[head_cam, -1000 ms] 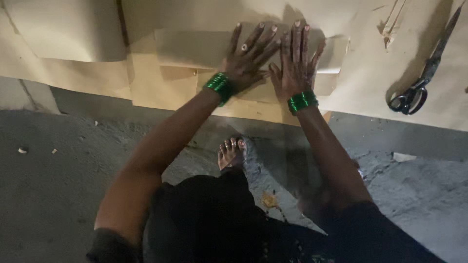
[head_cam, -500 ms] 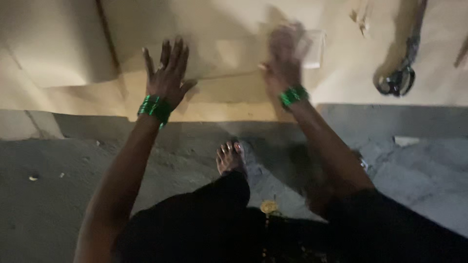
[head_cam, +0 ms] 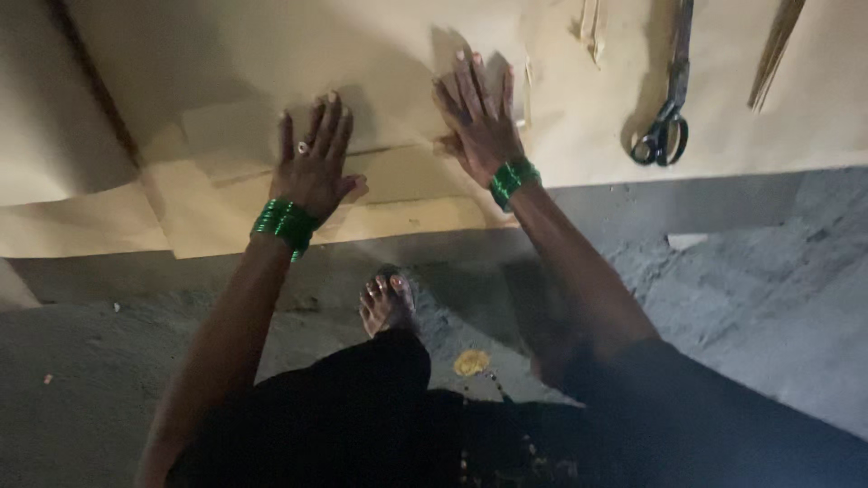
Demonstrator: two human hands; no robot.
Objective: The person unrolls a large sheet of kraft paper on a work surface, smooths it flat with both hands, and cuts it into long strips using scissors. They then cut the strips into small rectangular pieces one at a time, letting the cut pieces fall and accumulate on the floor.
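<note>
Sheets of brown paper (head_cam: 226,72) lie spread on the floor in front of me. My left hand (head_cam: 316,163) rests flat on a folded piece of the paper (head_cam: 398,176), fingers spread, with green bangles at the wrist. My right hand (head_cam: 479,113) presses flat on the paper a little further up and to the right, fingers apart, also with green bangles. Neither hand grips anything.
A pair of black-handled scissors (head_cam: 667,117) lies on the paper to the right of my right hand. Thin sticks (head_cam: 776,50) lie at the top right. My bare foot (head_cam: 387,303) rests on the grey floor (head_cam: 741,298) below the paper's edge.
Both hands were close together on the folded piece a second ago. The left hand slid left and then came back part of the way, while the right stayed pressed on the paper.
</note>
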